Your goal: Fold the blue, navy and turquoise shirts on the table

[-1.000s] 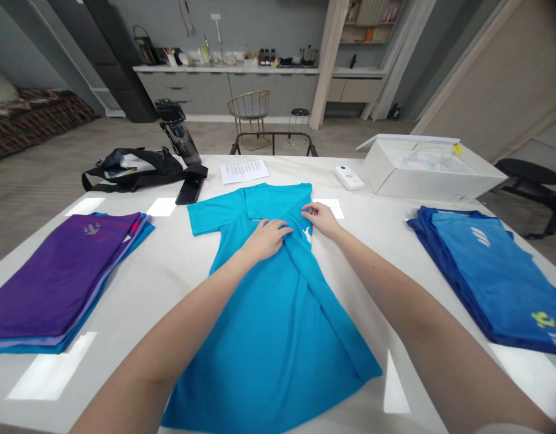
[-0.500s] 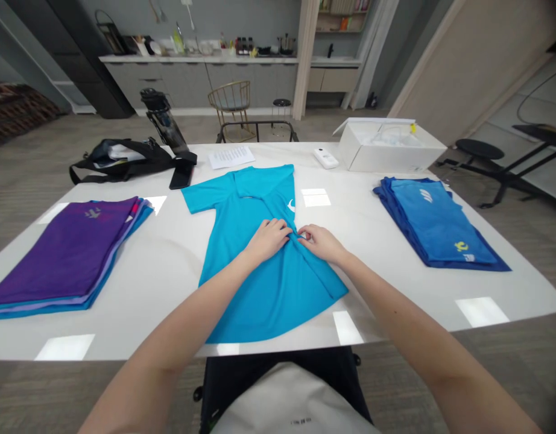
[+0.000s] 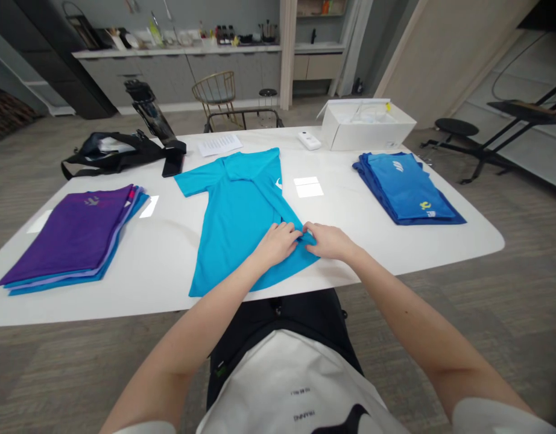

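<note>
A turquoise T-shirt (image 3: 233, 223) lies spread on the white table, its right side folded inward and its left sleeve sticking out. My left hand (image 3: 281, 242) rests on the folded side low on the shirt, fingers curled onto the fabric. Close beside it, my right hand (image 3: 328, 241) pinches the shirt's right edge near the hem. Both sets of fingertips nearly meet at the fold. A small white logo shows on the folded part higher up.
Folded purple and blue shirts (image 3: 74, 235) are stacked at the left, folded blue shirts (image 3: 407, 187) at the right. Along the back are a black bag (image 3: 110, 154), a bottle (image 3: 151, 111), a phone (image 3: 173, 164), a paper sheet (image 3: 220, 144), a white device (image 3: 309, 140) and a white box (image 3: 368, 126).
Both hands have moved down along the shirt's right edge toward the hem, and more of that side is folded in. The camera view has shifted, showing more of my lap.
</note>
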